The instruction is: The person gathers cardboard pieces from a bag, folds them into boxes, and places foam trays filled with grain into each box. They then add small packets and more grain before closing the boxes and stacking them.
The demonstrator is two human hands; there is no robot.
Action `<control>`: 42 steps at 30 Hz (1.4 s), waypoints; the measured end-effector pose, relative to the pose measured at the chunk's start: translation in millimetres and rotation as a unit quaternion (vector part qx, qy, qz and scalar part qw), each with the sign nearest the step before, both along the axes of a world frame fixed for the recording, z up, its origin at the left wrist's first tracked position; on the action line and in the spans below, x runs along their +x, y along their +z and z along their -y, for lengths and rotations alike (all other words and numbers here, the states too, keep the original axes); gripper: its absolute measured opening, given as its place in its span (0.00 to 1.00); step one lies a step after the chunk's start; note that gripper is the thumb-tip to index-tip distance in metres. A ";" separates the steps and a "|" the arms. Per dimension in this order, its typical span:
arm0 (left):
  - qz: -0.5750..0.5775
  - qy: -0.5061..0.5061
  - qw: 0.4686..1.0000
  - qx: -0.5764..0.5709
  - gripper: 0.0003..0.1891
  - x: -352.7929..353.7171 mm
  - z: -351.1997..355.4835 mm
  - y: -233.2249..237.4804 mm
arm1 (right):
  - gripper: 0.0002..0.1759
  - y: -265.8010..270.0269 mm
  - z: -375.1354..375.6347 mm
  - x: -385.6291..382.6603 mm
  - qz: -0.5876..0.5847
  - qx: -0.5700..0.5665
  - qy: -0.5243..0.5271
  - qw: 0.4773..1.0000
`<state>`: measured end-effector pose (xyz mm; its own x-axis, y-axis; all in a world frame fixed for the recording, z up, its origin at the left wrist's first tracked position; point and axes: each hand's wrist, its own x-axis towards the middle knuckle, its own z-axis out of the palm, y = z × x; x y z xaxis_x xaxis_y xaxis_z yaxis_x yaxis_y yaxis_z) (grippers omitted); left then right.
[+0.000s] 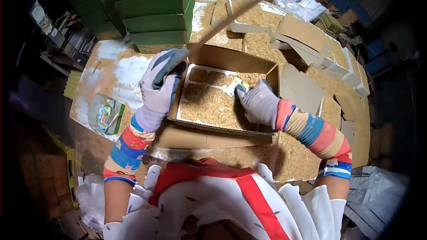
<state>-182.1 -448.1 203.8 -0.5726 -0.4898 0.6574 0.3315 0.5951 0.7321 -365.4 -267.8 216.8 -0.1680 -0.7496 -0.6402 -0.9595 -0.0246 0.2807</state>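
My left hand (161,82), in a grey-white glove with dark fingertips, is closed above the left side of an open cardboard box (222,131). A long thin brown strip (231,19), blurred, runs from its fingers up to the right. Inside the box lies a white tray (182,102) with compartments, mostly covered by straw-like shavings (207,104). My right hand (259,104), gloved alike, is over the right part of the tray. Its thumb and fingers close on a small white-and-green packet (235,86) just above the shavings.
Green boxes (149,2) are stacked behind on the left. An open container with packets (106,114) stands at the table's left. Shavings cover much of the table (307,151). To the right lie cardboard sheets (302,35) and white trays (333,67); clear plastic (302,6) lies farther back.
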 end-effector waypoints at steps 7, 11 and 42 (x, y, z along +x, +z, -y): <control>0.095 0.013 0.943 -0.318 0.20 8.5 16.8 12.0 | 0.20 44.1 -66.2 -33.0 0.086 -0.498 -0.025 0.863; 0.158 -0.071 0.825 -0.538 0.16 1.6 17.9 28.7 | 0.11 70.7 -119.4 -39.6 0.148 -0.642 -0.288 0.696; 0.289 -0.170 0.801 0.496 0.50 -13.7 -18.3 -46.9 | 0.38 -106.4 -92.7 -51.0 0.554 -0.439 -0.451 0.545</control>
<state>-195.9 -429.7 156.9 -0.8520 -0.3579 -0.3822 -0.2141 -0.4279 0.8781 -416.4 -175.1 110.4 -0.5966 -0.7814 -0.1831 -0.0633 0.2733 -0.9598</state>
